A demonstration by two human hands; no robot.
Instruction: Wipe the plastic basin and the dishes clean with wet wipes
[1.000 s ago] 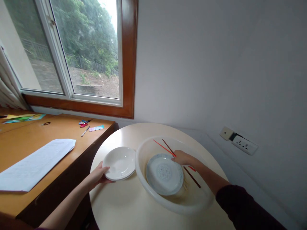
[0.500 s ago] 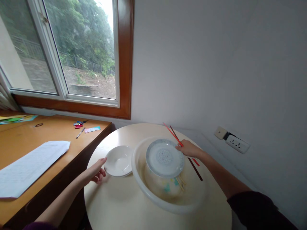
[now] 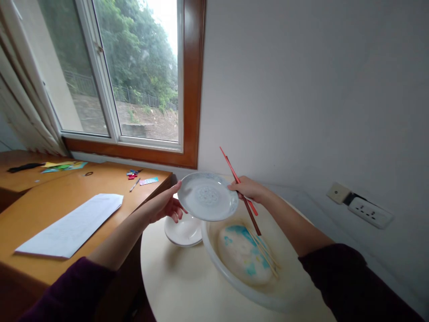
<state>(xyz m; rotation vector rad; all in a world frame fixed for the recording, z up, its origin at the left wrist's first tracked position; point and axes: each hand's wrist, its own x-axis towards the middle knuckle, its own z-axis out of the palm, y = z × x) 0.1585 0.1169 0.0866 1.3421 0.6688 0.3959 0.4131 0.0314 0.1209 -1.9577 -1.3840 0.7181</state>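
A pale blue patterned plate [image 3: 207, 197] is held in the air above the round table between both hands. My left hand [image 3: 166, 205] grips its left rim, fingers curled under it. My right hand [image 3: 247, 188] holds the right rim together with a pair of chopsticks [image 3: 240, 189], one red and one dark, that stick up and down past the hand. Below lies a large cream basin [image 3: 234, 272] with a plate with blue and yellow marks [image 3: 241, 254] and wooden chopsticks [image 3: 263, 250] inside.
White plates [image 3: 182, 232] are stacked on the round table [image 3: 174, 286] left of the basin. A wooden desk [image 3: 43, 210] at left bears a white paper sheet [image 3: 72, 223] and small coloured items. Window behind; a wall socket [image 3: 368, 212] at right.
My right hand lifted the blue plate and the chopsticks out of the basin. My left hand left the white plates and took the blue plate's left rim. The view shifted.
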